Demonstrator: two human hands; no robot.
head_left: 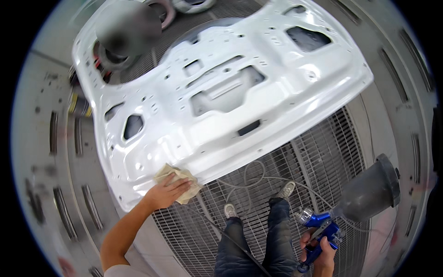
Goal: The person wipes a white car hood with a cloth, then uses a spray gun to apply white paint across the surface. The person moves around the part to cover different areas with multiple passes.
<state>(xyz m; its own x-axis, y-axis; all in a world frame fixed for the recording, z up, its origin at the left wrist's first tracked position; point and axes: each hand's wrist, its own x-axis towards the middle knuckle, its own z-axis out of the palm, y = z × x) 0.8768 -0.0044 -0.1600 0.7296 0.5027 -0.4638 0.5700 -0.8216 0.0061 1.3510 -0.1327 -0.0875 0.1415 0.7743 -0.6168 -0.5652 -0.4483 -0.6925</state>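
Observation:
A large white car tailgate panel (217,134), glossy and full of cutouts, spans the upper middle of the view. At its near left edge, my left hand (167,191) presses a beige cloth (181,179) against the panel. The fingers lie over the cloth, and part of it hangs past the edge. Low on the right, my right hand (318,249) is wrapped round the handle of a blue spray gun (323,231). A dark grey cup (369,191) is fixed to the gun, which is held apart from the panel.
Below lies a metal floor grating (318,152), where my shoes stand. A thin hose (295,181) loops across it between my feet and the gun. Left of the panel is a can (80,105). A blurred grey round shape (127,27) covers the panel's far left.

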